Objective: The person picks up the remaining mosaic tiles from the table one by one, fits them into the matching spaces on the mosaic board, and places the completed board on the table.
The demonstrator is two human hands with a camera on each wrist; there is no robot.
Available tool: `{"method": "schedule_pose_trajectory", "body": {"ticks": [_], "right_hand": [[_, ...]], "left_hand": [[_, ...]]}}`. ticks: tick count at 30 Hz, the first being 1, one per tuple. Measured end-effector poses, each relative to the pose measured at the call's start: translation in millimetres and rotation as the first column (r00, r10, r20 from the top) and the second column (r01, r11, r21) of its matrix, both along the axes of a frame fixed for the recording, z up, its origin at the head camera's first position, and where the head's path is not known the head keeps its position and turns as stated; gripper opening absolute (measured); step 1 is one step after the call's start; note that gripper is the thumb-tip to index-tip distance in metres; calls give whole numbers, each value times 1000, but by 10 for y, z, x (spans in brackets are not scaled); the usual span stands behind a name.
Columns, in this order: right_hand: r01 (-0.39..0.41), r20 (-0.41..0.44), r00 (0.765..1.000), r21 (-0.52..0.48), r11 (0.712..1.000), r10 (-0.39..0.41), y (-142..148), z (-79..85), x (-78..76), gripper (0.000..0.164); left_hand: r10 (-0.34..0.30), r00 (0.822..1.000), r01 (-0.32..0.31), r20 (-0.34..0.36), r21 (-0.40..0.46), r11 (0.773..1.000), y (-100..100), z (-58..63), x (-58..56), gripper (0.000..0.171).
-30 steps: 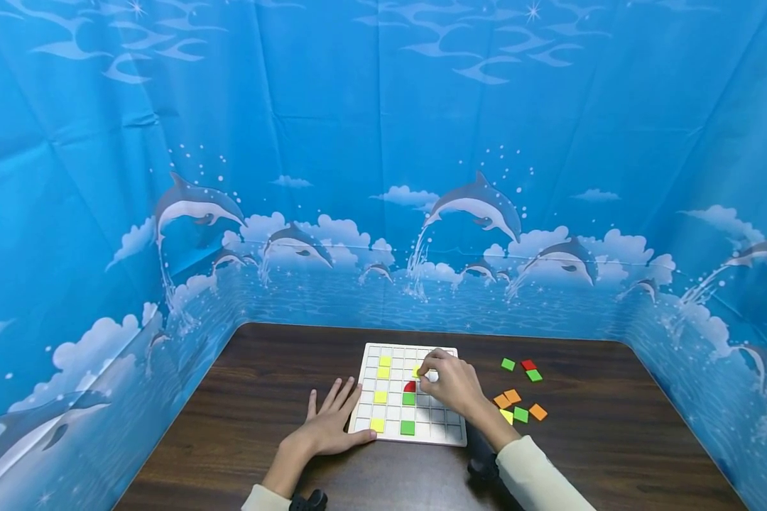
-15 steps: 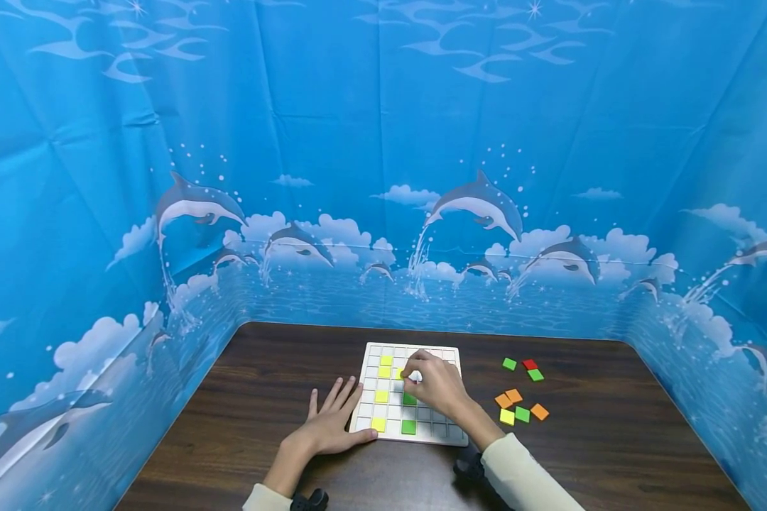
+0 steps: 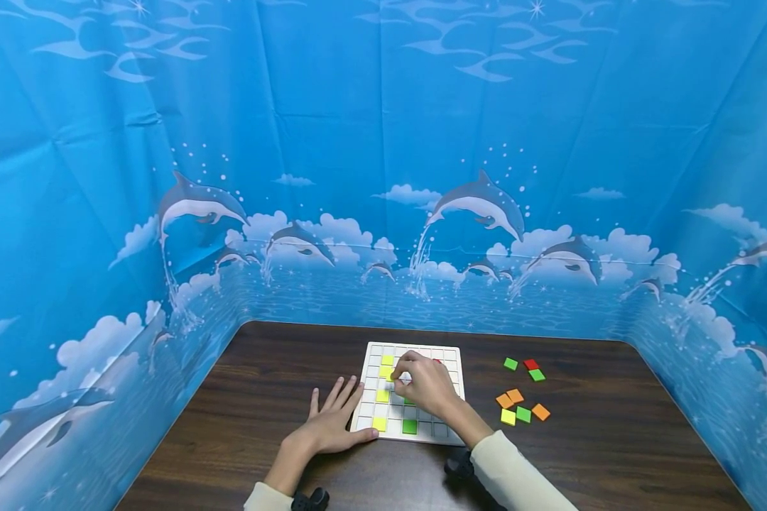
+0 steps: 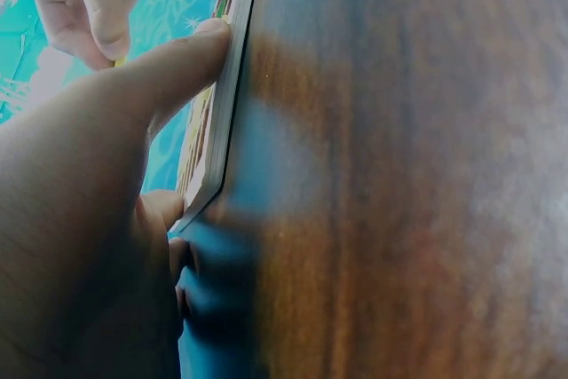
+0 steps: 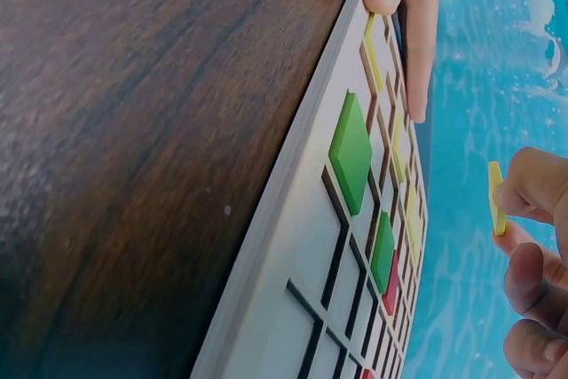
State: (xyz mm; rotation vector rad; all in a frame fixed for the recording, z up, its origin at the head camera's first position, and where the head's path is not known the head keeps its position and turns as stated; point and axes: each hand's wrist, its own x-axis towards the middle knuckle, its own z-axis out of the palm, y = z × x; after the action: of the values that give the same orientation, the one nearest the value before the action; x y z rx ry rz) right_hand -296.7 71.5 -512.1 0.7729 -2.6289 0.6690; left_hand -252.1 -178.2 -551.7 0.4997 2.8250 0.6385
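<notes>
Dark brown wood grain covers the table, and near its middle lies a white gridded board, flat, its side edges running away from the person and its rows across. The left hand is spread at the board's left side, fingers along that edge, thumb laid on the near edge beside the corner. The right hand hangs over the board, thumb and finger pinching a yellow tile. Good handling here probably means steady, light weight from the left hand so that the board cannot slide, a gentle pinch near the tile's rim, its sides squared to the grid lines, and a level lowering that leaves the neighbouring yellow squares unknocked. The pinched tile is above the board's left part, apart from its surface. The right wrist view catches it nearly edge-on, its long axis running up and down there with a slight lean, which I read as roughly parallel to the board; how its sides are turned against the grid, I cannot tell.
</notes>
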Motion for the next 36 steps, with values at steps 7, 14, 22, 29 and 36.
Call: {"method": "schedule_pose_trajectory", "body": {"ticks": [7, 14, 22, 29, 36], "right_hand": [[3, 22, 1000, 13, 1000, -3, -55, 7, -13, 4], [-7, 26, 1000, 20, 1000, 6, -125, -27, -52, 4], [-16, 53, 999, 56, 998, 13, -198, -74, -78, 5], [4, 37, 999, 74, 997, -6, -235, -132, -124, 4], [-2, 60, 998, 95, 995, -4, -241, -172, -132, 7]], "left_hand": [[-6, 1000, 6, -10, 10, 1000, -11, -25, -11, 111], [-2, 1000, 2, -9, 10, 1000, -8, 3, 2, 109], [7, 1000, -7, 23, -5, 1000, 30, 91, 36, 109], [8, 1000, -8, 22, 3, 1000, 18, 76, 29, 108], [-13, 1000, 13, -1, 16, 1000, -14, 0, -11, 109]]}}
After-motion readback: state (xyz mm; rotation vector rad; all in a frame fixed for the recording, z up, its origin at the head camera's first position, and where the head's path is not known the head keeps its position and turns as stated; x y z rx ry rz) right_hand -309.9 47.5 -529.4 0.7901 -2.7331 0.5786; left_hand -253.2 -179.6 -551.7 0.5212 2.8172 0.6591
